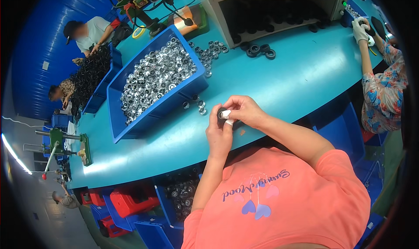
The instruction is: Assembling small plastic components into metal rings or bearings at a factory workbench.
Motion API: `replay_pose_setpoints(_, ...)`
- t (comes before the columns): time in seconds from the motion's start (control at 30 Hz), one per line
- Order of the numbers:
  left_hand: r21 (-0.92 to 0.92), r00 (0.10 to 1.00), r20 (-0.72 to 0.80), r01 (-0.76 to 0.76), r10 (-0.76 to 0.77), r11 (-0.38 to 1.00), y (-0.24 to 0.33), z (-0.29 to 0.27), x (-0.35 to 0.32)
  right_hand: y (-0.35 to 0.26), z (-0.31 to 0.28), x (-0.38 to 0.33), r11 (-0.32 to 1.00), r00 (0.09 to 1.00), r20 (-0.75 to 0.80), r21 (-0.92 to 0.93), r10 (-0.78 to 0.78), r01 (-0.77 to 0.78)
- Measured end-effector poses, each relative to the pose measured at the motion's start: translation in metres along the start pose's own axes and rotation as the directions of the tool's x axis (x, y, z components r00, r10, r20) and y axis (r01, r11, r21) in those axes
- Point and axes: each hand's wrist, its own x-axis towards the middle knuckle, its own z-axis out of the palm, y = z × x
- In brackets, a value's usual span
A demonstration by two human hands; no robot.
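Note:
My left hand is closed around a small black ring just above the near edge of the table. From the right, my right hand meets it, fingers and thumb pinched at the same ring. White wrapping covers fingertips at the ring; whatever sits inside the ring is too small to make out. Left of my hands, a few loose shiny metal parts lie on the table. Beyond them stands a blue bin heaped with similar silver parts.
A box-shaped machine with black rings inside stands at the back, more black rings before it. Green presses stand at left. A gloved co-worker is at right; others sort black parts at left.

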Motion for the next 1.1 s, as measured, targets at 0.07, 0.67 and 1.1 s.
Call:
replay_pose_setpoints(0.07, 0.157, 0.989, -0.033, -0.140, 0.147, 0.978, -0.007, 0.001, 0.001, 0.003, -0.002, 0.002, 1.000, 1.000, -0.006, -0.010, -0.013, 0.013)
replay_pose_setpoints(0.67, -0.355, 0.988, -0.061, 0.111, -0.141, 0.928, 0.001, -0.007, 0.003, -0.031, 0.014, -0.023, 0.957, 0.998, -0.060, -0.291, -0.015, -0.003)
replay_pose_setpoints(1.1, -0.506, 0.990, 0.081, 0.142, -0.117, 0.850, 0.002, -0.018, 0.000, -0.014, -0.002, -0.001, 0.994, 0.989, 0.107, -0.041, 0.101, -0.097)
